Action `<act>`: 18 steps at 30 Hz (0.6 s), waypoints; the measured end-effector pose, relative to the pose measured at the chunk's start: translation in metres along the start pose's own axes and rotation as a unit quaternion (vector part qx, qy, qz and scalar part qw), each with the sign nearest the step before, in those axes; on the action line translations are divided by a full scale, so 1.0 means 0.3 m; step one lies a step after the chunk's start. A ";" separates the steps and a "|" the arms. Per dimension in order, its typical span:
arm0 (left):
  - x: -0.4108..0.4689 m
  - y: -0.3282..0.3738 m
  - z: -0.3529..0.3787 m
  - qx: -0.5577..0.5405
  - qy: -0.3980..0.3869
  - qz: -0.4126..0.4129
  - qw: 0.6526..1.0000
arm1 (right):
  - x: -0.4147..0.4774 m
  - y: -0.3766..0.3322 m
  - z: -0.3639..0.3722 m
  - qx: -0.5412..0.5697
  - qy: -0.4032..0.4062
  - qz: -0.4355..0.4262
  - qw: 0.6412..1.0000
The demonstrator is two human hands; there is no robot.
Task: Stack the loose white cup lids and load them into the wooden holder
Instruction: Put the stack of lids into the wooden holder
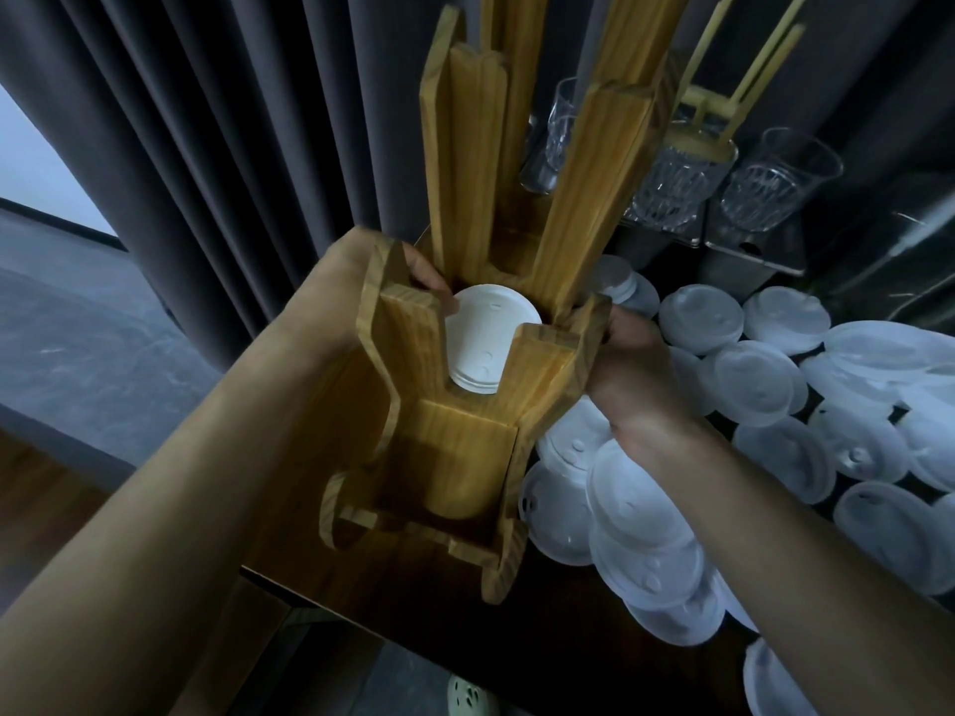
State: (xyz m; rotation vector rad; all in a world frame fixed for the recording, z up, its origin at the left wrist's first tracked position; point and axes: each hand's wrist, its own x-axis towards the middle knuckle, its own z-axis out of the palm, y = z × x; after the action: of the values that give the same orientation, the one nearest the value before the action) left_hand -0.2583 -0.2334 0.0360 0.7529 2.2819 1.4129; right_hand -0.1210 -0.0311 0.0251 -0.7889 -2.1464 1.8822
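The lid stack (491, 343) sits at frame center, inside the middle slot of the wooden holder (455, 431): white, round, nested flat, with a sip slot and small raised dots on the top lid. My left hand (413, 273) enters from the left through the gap between the holder's posts, and its curled fingers grip the stack's left rim. My right hand (635, 364) is at the holder's right wall. Its fingers are hidden behind the wood, so I cannot tell whether they grip anything. The holder's tall slats rise toward the top of the frame and enclose the stack on all sides, leaving narrow vertical gaps at left and right and a notch at the front. The slot nearer the bottom of the frame holds no lids that I can see. The loose lids (765, 385) lie in an overlapping pile that fills the right and lower right and touches the holder's right side. The holder stands on a brown tabletop (362, 586). Clear glass tumblers (770, 183) stand on a metal tray (749, 255) at upper right. A dark pleated curtain (206, 147) hangs across the upper left, with grey floor (77, 328) at far left.
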 end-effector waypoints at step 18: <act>-0.009 -0.015 0.022 0.026 0.073 -0.015 0.997 | 0.047 0.016 -0.017 -0.010 -0.108 0.022 0.994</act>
State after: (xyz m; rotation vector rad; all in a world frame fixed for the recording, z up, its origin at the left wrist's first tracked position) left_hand -0.2538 -0.2319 0.0292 0.6464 2.4383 1.4445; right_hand -0.1292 -0.0196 0.0184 -0.6697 -2.2930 2.0567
